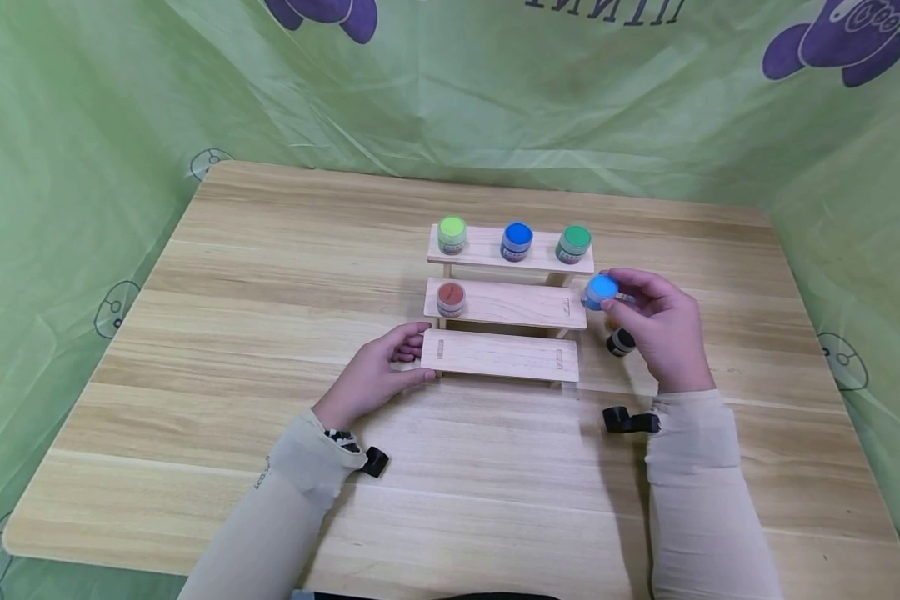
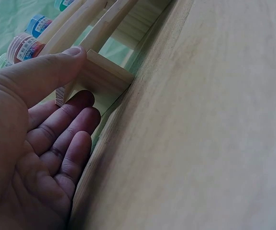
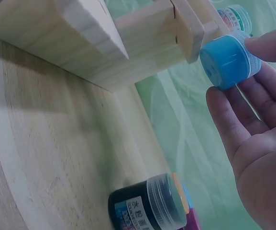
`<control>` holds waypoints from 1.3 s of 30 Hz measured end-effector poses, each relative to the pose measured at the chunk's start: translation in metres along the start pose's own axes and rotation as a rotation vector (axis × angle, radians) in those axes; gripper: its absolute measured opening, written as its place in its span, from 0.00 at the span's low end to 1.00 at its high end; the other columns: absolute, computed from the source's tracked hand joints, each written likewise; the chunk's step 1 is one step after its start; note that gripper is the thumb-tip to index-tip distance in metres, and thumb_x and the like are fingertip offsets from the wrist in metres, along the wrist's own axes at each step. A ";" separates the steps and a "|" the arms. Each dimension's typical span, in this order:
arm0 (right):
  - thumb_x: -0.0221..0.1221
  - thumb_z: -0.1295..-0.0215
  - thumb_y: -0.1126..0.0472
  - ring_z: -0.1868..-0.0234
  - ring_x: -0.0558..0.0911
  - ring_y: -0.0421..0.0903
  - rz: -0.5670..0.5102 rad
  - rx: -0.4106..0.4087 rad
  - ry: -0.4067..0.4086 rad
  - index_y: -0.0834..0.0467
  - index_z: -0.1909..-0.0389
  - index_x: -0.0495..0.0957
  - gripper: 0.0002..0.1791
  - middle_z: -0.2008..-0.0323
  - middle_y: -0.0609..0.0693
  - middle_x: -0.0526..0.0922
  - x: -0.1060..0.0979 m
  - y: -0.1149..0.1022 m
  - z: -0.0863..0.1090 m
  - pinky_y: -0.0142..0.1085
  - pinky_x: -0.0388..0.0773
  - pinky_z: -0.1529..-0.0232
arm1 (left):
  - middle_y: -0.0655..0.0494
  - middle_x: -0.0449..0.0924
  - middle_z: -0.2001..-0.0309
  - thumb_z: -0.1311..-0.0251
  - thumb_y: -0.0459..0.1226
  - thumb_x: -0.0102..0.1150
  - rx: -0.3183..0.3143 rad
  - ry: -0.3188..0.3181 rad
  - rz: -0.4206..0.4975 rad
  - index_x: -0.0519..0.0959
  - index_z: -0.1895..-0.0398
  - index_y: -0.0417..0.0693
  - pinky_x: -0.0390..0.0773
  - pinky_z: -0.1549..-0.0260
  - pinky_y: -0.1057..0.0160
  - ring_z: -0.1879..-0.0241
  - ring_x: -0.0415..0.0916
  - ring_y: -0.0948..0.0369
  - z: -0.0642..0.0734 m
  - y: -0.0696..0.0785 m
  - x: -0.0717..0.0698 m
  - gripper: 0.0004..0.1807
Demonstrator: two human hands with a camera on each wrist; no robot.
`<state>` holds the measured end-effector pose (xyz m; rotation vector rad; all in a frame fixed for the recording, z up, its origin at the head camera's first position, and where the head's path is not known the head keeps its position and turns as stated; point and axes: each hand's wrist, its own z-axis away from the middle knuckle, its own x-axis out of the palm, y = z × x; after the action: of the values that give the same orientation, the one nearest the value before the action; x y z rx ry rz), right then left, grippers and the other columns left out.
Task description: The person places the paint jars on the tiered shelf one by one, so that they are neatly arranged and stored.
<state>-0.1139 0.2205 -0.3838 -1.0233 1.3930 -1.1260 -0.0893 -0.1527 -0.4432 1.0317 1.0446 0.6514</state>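
Observation:
A three-tier wooden stand (image 1: 504, 353) is on the table. My left hand (image 1: 375, 371) holds the left end of its lowest tier, thumb in front, and in the left wrist view the thumb (image 2: 63, 64) lies on the plank's corner. My right hand (image 1: 660, 329) pinches a light blue paint jar (image 1: 600, 292) between thumb and fingers, raised at the right end of the middle tier. On that tier's left sits a brown-red jar (image 1: 451, 298). Along the top tier stand a lime green jar (image 1: 452, 234), a dark blue jar (image 1: 517, 241) and a green jar (image 1: 573, 243).
Below the right hand, a black paint jar (image 1: 620, 342) stands on the table (image 1: 270, 275) beside the stand. More jars behind it are mostly hidden by that hand; orange and purple bits show in the right wrist view. Green cloth (image 1: 495, 108) hangs around the table.

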 end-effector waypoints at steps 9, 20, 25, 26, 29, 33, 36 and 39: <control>0.68 0.39 0.68 0.55 0.84 0.41 0.035 -0.037 -0.002 0.62 0.44 0.81 0.21 0.50 0.49 0.84 0.007 -0.004 0.002 0.25 0.83 0.59 | 0.50 0.80 0.47 0.44 0.36 0.74 -0.002 -0.002 -0.001 0.70 0.30 0.47 0.76 0.41 0.55 0.47 0.77 0.54 0.000 0.001 0.000 0.38; 0.69 0.40 0.69 0.53 0.85 0.42 -0.017 -0.052 -0.009 0.62 0.45 0.82 0.21 0.49 0.50 0.84 0.011 -0.015 0.007 0.26 0.83 0.59 | 0.49 0.80 0.47 0.44 0.37 0.75 0.008 0.001 -0.006 0.70 0.30 0.47 0.77 0.42 0.54 0.48 0.78 0.54 0.000 0.000 0.000 0.38; 0.69 0.41 0.71 0.50 0.84 0.44 -0.066 -0.102 -0.046 0.65 0.46 0.82 0.20 0.49 0.52 0.84 0.018 -0.018 0.008 0.28 0.82 0.53 | 0.49 0.80 0.47 0.44 0.37 0.74 0.011 -0.001 -0.004 0.70 0.30 0.47 0.77 0.41 0.54 0.47 0.78 0.53 0.000 0.002 0.000 0.38; 0.69 0.41 0.71 0.50 0.83 0.44 -0.066 -0.109 -0.055 0.65 0.46 0.82 0.20 0.49 0.52 0.84 0.020 -0.018 0.009 0.28 0.82 0.53 | 0.48 0.80 0.47 0.44 0.37 0.74 0.011 -0.002 -0.002 0.70 0.30 0.47 0.77 0.41 0.53 0.47 0.78 0.53 0.000 0.002 0.000 0.38; 0.69 0.41 0.72 0.49 0.83 0.45 -0.058 -0.122 -0.079 0.65 0.46 0.82 0.20 0.49 0.52 0.83 0.026 -0.017 0.009 0.28 0.82 0.53 | 0.48 0.80 0.46 0.44 0.37 0.74 0.017 -0.004 0.002 0.69 0.29 0.46 0.76 0.41 0.52 0.47 0.78 0.52 0.001 0.003 0.000 0.39; 0.68 0.40 0.72 0.46 0.81 0.46 -0.044 -0.133 -0.120 0.65 0.45 0.81 0.20 0.48 0.52 0.83 0.033 -0.015 0.009 0.30 0.81 0.50 | 0.48 0.80 0.46 0.44 0.37 0.74 0.021 -0.004 -0.001 0.69 0.29 0.46 0.77 0.41 0.53 0.47 0.78 0.53 0.001 0.002 0.000 0.39; 0.67 0.40 0.73 0.45 0.81 0.46 -0.050 -0.146 -0.149 0.65 0.45 0.81 0.20 0.48 0.53 0.83 0.039 -0.014 0.009 0.30 0.80 0.48 | 0.48 0.80 0.47 0.44 0.37 0.74 0.027 -0.002 -0.004 0.69 0.29 0.45 0.77 0.42 0.54 0.47 0.78 0.53 0.000 0.001 0.000 0.38; 0.66 0.39 0.75 0.45 0.81 0.46 -0.061 -0.170 -0.171 0.66 0.45 0.80 0.20 0.48 0.54 0.83 0.044 -0.013 0.009 0.31 0.80 0.46 | 0.49 0.80 0.47 0.44 0.37 0.74 0.025 0.001 -0.002 0.69 0.29 0.45 0.77 0.42 0.54 0.48 0.78 0.54 0.000 0.000 0.000 0.38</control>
<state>-0.1096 0.1737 -0.3799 -1.2609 1.3445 -0.9514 -0.0889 -0.1524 -0.4431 1.0521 1.0566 0.6387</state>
